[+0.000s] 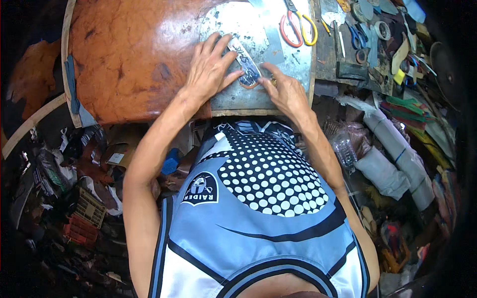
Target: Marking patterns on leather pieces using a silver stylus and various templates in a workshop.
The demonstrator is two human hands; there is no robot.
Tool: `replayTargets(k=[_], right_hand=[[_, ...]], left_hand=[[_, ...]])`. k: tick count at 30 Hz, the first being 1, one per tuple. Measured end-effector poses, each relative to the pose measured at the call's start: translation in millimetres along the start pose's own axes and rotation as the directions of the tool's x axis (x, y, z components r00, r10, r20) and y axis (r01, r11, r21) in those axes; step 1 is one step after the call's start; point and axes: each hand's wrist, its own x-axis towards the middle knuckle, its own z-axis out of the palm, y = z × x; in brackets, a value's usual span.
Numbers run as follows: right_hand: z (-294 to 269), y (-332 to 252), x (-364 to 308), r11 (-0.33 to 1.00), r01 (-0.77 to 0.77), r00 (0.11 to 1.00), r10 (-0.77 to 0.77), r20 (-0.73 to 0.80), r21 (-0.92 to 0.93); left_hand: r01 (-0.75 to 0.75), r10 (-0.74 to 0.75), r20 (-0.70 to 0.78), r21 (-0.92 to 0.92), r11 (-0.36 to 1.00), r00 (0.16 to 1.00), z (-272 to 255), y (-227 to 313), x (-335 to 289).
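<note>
A narrow sole-shaped piece (249, 67) with a white and blue printed face lies slantwise on a metal plate (223, 25) on the worktable. A brown rim (249, 86) shows at its rounded near end. My left hand (211, 67) rests along the piece's left side, fingers stretched and spread. Its thumb touches the near part and a fingertip reaches the far end. At the near right edge is my right hand (288, 94), its thumb and forefinger apart, their tips against or close beside the piece. The right hand's other fingers are partly hidden.
Scissors (298, 30) with red and yellow handles lie beyond my right hand. A large brown leather sheet (129, 59) covers the table's left. Tools, tape and scraps crowd a bench (328, 69) at right. Wrapped rolls (397, 149) stand below it; piled scraps (89, 174) lie at left.
</note>
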Motion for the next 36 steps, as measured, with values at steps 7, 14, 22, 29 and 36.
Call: replayTargets(k=[7, 14, 22, 29, 36], right_hand=[[21.4, -27.2, -49.8, 0.987, 0.151, 0.988, -0.151, 0.019, -0.053], [58.7, -38.7, -48.7, 0.974, 0.178, 0.944, -0.209, -0.256, -0.14], [62.7, -37.0, -40.9, 0.971, 0.153, 0.937, -0.201, -0.287, -0.182], [64.0, -39.0, -41.1, 0.984, 0.082, 0.941, -0.128, -0.314, -0.156], [52.2, -25.9, -36.6, 0.984, 0.1, 0.955, -0.136, -0.263, -0.146]], left_hand=[[-0.276, 0.281, 0.184, -0.054, 0.96, 0.942, 1.2, -18.3, 29.9], [-0.302, 0.307, 0.045, -0.095, 0.949, 0.951, 16.2, -25.4, 31.2], [-0.237, 0.244, 0.084, -0.083, 0.968, 0.966, 15.2, -18.3, 31.1], [-0.242, 0.245, 0.045, -0.061, 0.968, 0.968, 21.8, -18.7, 25.8], [-0.203, 0.204, 0.079, -0.015, 0.979, 0.976, 24.8, -9.6, 22.7]])
